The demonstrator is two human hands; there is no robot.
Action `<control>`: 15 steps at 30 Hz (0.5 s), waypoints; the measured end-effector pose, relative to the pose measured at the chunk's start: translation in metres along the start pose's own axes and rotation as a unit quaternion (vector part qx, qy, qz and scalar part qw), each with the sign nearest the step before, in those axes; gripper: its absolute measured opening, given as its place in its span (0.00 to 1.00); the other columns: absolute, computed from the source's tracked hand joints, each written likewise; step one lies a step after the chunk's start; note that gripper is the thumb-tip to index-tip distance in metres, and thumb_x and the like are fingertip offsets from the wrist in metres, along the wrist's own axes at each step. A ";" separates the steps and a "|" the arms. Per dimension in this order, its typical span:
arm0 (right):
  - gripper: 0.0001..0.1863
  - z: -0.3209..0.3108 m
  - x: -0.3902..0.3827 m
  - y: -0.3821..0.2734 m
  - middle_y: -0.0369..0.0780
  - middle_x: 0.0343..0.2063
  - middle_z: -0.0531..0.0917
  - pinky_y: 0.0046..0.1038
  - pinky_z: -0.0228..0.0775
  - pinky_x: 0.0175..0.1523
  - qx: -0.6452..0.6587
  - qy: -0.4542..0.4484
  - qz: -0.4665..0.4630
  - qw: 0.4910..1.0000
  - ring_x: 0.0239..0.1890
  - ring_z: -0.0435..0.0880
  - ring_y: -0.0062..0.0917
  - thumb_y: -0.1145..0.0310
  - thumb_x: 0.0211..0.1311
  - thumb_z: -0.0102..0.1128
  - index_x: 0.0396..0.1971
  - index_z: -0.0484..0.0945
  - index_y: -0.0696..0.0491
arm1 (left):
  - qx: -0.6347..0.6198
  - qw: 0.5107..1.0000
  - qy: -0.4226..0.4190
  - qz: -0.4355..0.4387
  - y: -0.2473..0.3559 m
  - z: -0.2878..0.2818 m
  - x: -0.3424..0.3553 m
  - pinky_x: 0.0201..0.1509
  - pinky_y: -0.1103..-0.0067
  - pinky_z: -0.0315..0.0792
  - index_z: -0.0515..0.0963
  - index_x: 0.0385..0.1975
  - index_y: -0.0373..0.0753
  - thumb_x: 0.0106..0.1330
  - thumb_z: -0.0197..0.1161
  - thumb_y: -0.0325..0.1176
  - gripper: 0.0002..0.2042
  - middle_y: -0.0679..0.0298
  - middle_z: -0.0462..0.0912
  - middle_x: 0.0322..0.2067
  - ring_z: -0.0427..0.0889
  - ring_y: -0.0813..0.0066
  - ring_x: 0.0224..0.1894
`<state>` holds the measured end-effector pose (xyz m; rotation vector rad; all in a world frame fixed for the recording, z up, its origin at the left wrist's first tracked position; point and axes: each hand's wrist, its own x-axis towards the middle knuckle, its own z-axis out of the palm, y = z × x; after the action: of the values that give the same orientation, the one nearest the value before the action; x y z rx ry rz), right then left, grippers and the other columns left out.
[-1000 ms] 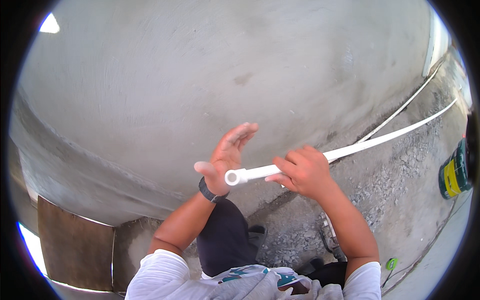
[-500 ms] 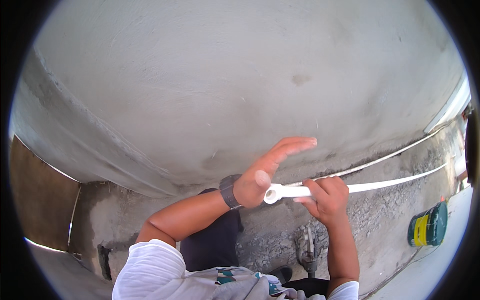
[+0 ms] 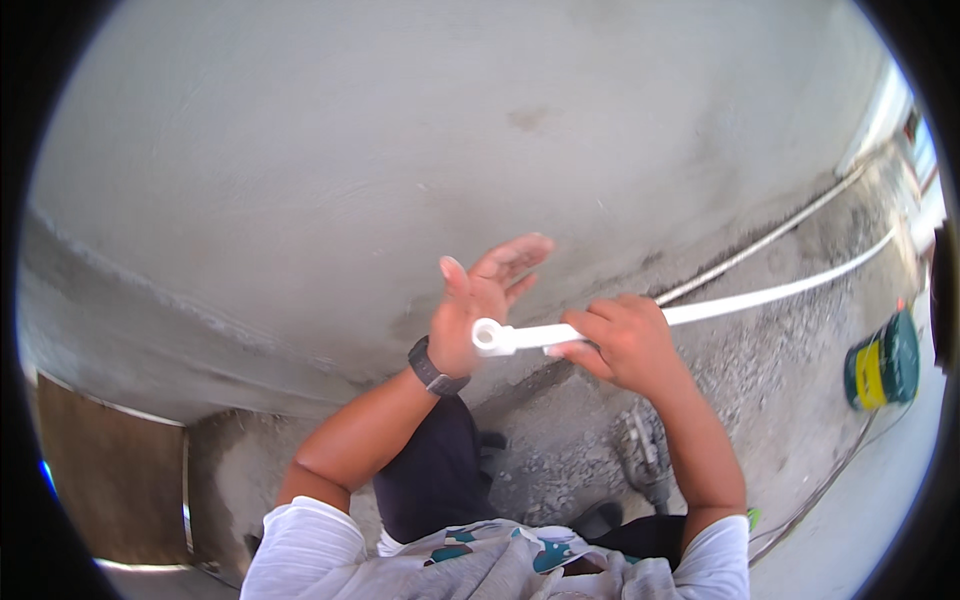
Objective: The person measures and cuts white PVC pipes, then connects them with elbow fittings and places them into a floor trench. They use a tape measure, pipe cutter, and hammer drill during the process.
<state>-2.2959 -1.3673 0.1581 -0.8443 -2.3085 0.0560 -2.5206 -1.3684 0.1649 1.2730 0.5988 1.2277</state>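
Note:
My left hand (image 3: 478,300) is open beside the pipe's end, palm exposed, fingers and thumb raised; a dark watch (image 3: 433,368) is on that wrist. A white elbow fitting (image 3: 489,337) with its round opening facing up is on the long white pipe (image 3: 780,286), its end close against the base of my left palm; whether they touch I cannot tell. My right hand (image 3: 622,343) is closed round the pipe just behind the fitting, and the pipe stretches off to the upper right.
A grey plastered wall (image 3: 420,120) faces me. A second pipe (image 3: 760,243) runs along its base on rubble-strewn ground (image 3: 740,380). A green-and-yellow bucket (image 3: 880,360) stands right, a power tool (image 3: 645,460) lies beside my feet, and a brown panel (image 3: 110,470) is left.
My left hand has shifted and turned about the fitting, its fingers now higher and palm more exposed than half a second ago. The view has tilted. My right hand keeps its grip.

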 end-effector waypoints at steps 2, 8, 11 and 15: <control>0.18 0.000 0.000 0.016 0.37 0.18 0.74 0.35 0.64 0.26 0.011 -0.036 0.012 0.999 0.19 0.75 0.35 0.47 0.54 0.64 0.29 0.82 0.47 | -0.058 0.996 0.039 -0.058 -0.009 0.000 0.006 0.72 0.57 0.48 0.59 0.67 0.35 0.64 0.28 0.75 0.48 0.49 0.61 0.67 0.55 0.56 0.71; 0.24 -0.026 -0.004 0.057 0.41 0.18 0.79 0.40 0.66 0.29 0.132 -0.182 0.074 0.972 0.24 0.79 0.41 0.41 0.61 0.56 0.26 0.83 0.49 | -0.182 0.949 0.202 -0.158 -0.036 0.030 0.020 0.70 0.56 0.53 0.56 0.68 0.35 0.65 0.40 0.72 0.45 0.49 0.58 0.67 0.56 0.54 0.70; 0.24 -0.041 -0.022 0.081 0.43 0.20 0.81 0.42 0.68 0.31 0.153 -0.219 0.102 0.958 0.27 0.80 0.42 0.41 0.61 0.57 0.30 0.85 0.48 | -0.262 0.929 0.125 -0.228 -0.069 0.050 0.030 0.70 0.54 0.53 0.56 0.69 0.37 0.64 0.46 0.70 0.44 0.49 0.56 0.68 0.54 0.53 0.70; 0.17 -0.037 -0.034 0.097 0.40 0.34 0.86 0.41 0.75 0.42 0.235 -0.222 0.041 0.945 0.39 0.84 0.39 0.49 0.60 0.59 0.44 0.85 0.38 | -0.280 0.919 0.168 -0.222 -0.076 0.054 0.027 0.72 0.52 0.49 0.53 0.70 0.42 0.67 0.46 0.65 0.40 0.51 0.54 0.70 0.52 0.52 0.72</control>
<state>-2.2002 -1.3178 0.1420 -0.7256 -2.5009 0.8803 -2.4378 -1.3519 0.1160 0.4138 0.6723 1.1216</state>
